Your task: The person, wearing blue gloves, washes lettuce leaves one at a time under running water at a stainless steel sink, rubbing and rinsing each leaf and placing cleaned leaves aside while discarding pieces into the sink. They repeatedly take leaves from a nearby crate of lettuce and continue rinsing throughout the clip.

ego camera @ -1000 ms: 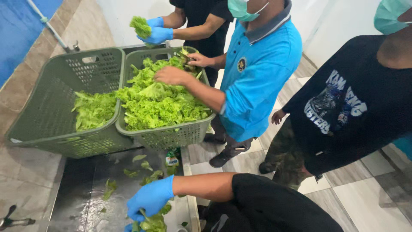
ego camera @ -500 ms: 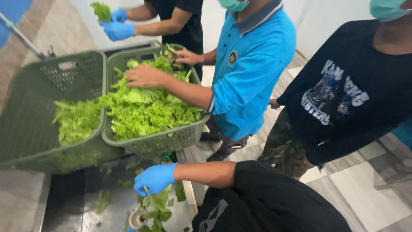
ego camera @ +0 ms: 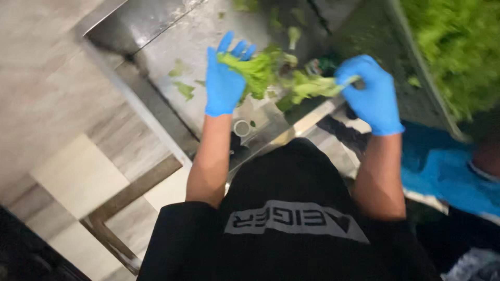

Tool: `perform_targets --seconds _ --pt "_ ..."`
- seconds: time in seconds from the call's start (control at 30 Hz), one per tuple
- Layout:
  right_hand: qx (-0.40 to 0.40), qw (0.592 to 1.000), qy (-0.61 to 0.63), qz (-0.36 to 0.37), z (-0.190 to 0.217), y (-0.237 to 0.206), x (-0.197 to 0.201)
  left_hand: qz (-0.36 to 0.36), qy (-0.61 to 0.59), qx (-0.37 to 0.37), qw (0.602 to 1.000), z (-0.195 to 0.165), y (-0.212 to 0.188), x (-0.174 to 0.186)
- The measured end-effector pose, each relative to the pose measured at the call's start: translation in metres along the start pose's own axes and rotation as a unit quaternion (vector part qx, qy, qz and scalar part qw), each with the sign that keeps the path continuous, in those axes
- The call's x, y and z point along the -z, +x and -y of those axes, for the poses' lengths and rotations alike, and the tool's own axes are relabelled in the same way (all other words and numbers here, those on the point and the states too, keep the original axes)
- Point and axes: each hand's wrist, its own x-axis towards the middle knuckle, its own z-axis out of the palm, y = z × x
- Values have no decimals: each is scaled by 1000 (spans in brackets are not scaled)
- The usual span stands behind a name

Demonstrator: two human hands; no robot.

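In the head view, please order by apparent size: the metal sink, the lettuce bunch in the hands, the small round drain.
1. Steel sink basin
2. Green lettuce bunch
3. Round metal drain

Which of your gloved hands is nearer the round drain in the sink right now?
Left. The left hand holds lettuce just above the drain; the right hand, gripping another lettuce piece, is well off to the drain's right, beside the green basket.

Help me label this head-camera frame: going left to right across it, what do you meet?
Tiled floor → metal sink → left hand in a blue glove → lettuce leaves → right hand in a blue glove → green basket of lettuce.
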Motion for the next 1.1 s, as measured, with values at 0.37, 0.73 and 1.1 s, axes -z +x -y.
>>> perform_targets --seconds 0.37,0.73,1.1 --pt "-63 995 56 58 -5 4 -42 -305 340 -20 889 -51 63 58" --pt "-107 986 102 74 -83 -11 -71 -235 796 -106 548 -133 151 40" --pt "-179 977 106 46 -141 -2 -83 -23 851 -58 522 -168 215 48"
